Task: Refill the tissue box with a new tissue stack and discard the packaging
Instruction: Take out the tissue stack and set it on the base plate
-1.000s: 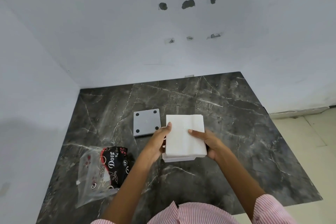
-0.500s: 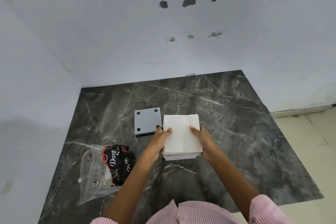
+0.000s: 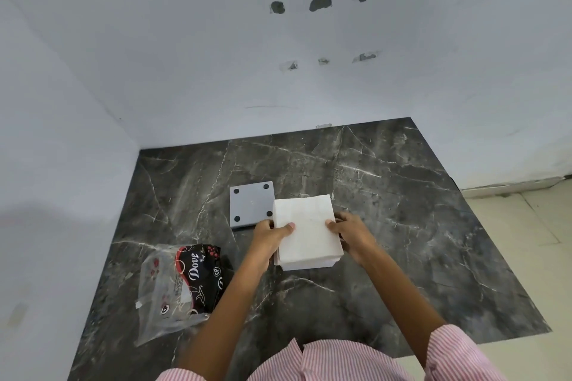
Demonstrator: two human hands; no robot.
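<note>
A white tissue stack (image 3: pixel 306 226) sits squarely over the white tissue box (image 3: pixel 309 266), of which only the front rim shows beneath it. My left hand (image 3: pixel 270 233) grips the stack's left edge with the thumb pressed on top. My right hand (image 3: pixel 348 232) grips the right edge the same way. The box's grey square lid (image 3: pixel 251 204), with black pads at its corners, lies flat just left of the stack. The opened plastic packaging (image 3: pixel 182 281), clear with a black and red printed part, lies crumpled at the front left.
Everything rests on a dark marble counter (image 3: pixel 402 226) set into a corner, with white walls behind and to the left. The counter ends at the right, where pale floor tiles (image 3: pixel 526 257) show below.
Both hands have squared the tissue stack and lowered it over the box; it now sits straighter and slightly further left, with less of the box showing.
</note>
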